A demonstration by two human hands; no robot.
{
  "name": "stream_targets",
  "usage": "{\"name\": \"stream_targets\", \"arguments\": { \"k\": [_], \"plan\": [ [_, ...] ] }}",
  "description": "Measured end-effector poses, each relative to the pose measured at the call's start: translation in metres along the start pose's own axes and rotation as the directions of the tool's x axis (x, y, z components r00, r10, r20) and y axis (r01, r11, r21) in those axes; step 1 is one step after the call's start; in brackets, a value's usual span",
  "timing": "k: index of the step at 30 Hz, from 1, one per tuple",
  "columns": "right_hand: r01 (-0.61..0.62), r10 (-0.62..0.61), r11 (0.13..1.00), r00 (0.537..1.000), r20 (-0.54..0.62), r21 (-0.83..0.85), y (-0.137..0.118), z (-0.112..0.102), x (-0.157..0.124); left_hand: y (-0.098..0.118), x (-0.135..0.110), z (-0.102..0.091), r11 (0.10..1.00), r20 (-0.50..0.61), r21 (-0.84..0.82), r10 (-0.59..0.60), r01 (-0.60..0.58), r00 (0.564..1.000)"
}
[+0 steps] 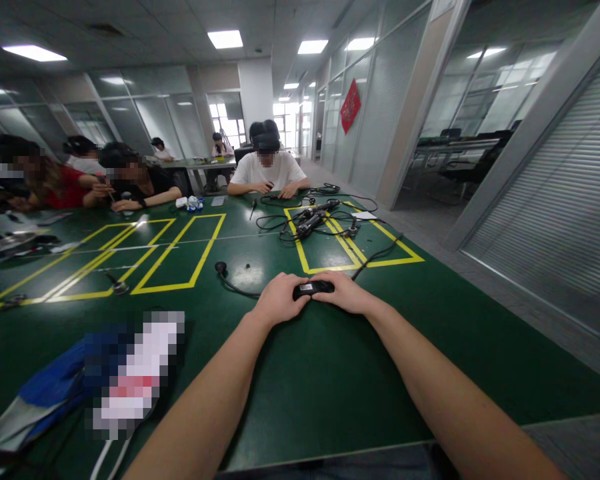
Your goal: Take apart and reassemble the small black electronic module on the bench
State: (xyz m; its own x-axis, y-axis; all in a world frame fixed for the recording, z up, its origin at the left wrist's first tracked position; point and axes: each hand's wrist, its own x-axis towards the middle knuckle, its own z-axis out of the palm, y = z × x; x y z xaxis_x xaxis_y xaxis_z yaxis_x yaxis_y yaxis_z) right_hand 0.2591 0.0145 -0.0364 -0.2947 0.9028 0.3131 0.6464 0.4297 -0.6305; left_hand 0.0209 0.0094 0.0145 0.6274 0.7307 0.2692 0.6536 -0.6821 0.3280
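Note:
Between my two hands is a small black elongated device (314,288) with a pale label on its face; its exact kind I cannot make out. My left hand (281,297) grips its left end, the thumb along the near side. On the right end my right hand (343,292) is closed in the same way, and the two thumbs almost meet. A black cord (243,291) runs left from the device to a round black plug end (221,268) on the green table (320,393). Another black cable (375,257) leads away past my right hand.
Black devices with tangled cables (311,221) lie ahead inside yellow tape outlines (200,257). A person in a white shirt (267,172) sits across the table; others work at the left. Nearer, blue and grey cloth (55,383) lies beside a blurred-out pale object (140,373) with white cords.

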Motion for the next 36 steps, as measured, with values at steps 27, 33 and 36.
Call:
{"name": "stream_targets", "arguments": {
  "k": [27, 33, 36],
  "plan": [
    [0.028, -0.028, 0.999, 1.000, -0.008, -0.034, 0.011, 0.005, 0.000, -0.005, 0.003, -0.003, 0.995, 0.074, -0.072, -0.057, 0.062, 0.996],
    [0.025, -0.025, 0.999, 1.000, 0.007, -0.039, 0.007, 0.002, 0.000, -0.011, 0.004, 0.001, 0.989, 0.065, -0.137, -0.048, 0.057, 0.997],
    [0.016, -0.015, 0.999, 1.000, 0.008, -0.042, 0.005, 0.001, 0.000, -0.013, 0.005, 0.002, 0.983, 0.059, -0.167, -0.071, 0.080, 0.996]
  ]
}}
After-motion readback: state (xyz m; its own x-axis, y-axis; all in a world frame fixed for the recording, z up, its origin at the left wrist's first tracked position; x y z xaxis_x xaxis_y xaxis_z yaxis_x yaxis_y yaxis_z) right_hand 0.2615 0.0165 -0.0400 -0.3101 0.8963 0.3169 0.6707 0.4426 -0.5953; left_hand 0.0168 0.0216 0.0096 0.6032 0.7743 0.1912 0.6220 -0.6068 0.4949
